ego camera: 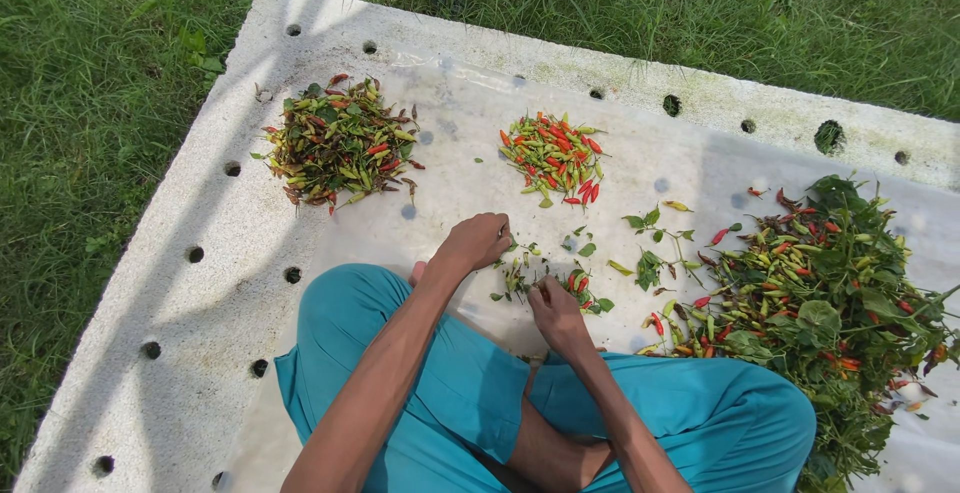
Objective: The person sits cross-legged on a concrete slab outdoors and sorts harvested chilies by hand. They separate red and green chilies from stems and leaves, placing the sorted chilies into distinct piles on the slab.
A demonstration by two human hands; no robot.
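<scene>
1. Nearest the camera, a person sits cross-legged in teal trousers (470,393) on a white plastic sheet (460,198).
2. Just past the knees, the right hand (556,315) has its fingers pinched shut on something small (too small to tell what) at the edge of a small scatter of chillies (545,278).
3. Beside it, the left hand (478,240) is curled closed, knuckles up, touching the same scatter; what it holds is hidden.
4. Off to the right lies a big heap of leafy chilli stalks (825,288).
5. Farther out, a tidy pile of red and green chillies (553,158) sits in the middle, and a darker mixed pile (342,141) to the left.
6. Beyond, a perforated white board (180,253) meets grass (90,73).
</scene>
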